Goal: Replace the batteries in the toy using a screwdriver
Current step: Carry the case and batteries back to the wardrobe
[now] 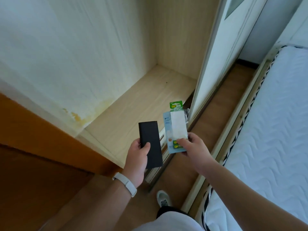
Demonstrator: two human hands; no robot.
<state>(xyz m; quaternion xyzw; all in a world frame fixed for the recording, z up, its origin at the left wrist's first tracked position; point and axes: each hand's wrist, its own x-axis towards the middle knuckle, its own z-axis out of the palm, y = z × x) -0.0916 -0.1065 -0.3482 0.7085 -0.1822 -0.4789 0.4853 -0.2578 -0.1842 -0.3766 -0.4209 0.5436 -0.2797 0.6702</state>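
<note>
Setting: an open wardrobe with a pale wood-grain base (133, 104) and a whitish side panel (66, 55), seen from above.
Panel mark: a yellow stain (78, 117) sits low on the panel, near the base.
Door: a pale sliding door (221, 55) stands at the wardrobe's right edge; its top is cut off by the frame.
Floor: a brown wooden floor (216, 114) runs as a narrow strip between the door and the bed.
Bed: a white quilted mattress (275, 122) on a light wooden frame (240, 114); it is cropped at the right edge.
Left hand (136, 157): fingers and thumb are wrapped round the lower half of a flat black case (150, 144), held over the wardrobe base. The case is closed, so its contents cannot be seen.
Wrist: a white wristband (125, 182) circles the left wrist.
Right hand (193, 145): thumb and fingers pinch the lower end of a battery pack (176, 127) with a green header, just right of the case.
Behind the pack: a pale blue card (166, 124) is held in the same pinch; its print is too small to read.
Unclear item: something dark and crinkled (187, 112) shows at the pack's right edge and cannot be identified.
Battery count: hidden by glare and the thumb.
Lower frame: one light shoe (163, 197) on the floor and a white garment (171, 220), both partly cut off.
</note>
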